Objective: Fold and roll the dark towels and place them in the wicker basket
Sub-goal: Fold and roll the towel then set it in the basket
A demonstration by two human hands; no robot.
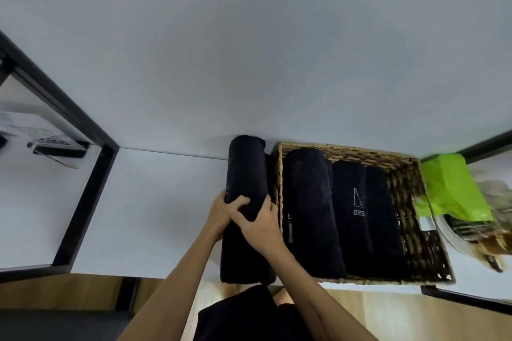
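Note:
A rolled dark towel lies on the white table just left of the wicker basket. My left hand grips its left side, fingers curled over the roll. My right hand grips it from the right, overlapping the left fingers. Inside the basket lie three rolled dark towels side by side: a large one at the left, one with a light logo in the middle, and a third on the right. The right part of the basket holds no towel.
A black-framed mirror or panel stands at the left of the white table. A bright green bag and a round white object sit right of the basket. A wall rises behind. Wooden floor shows below.

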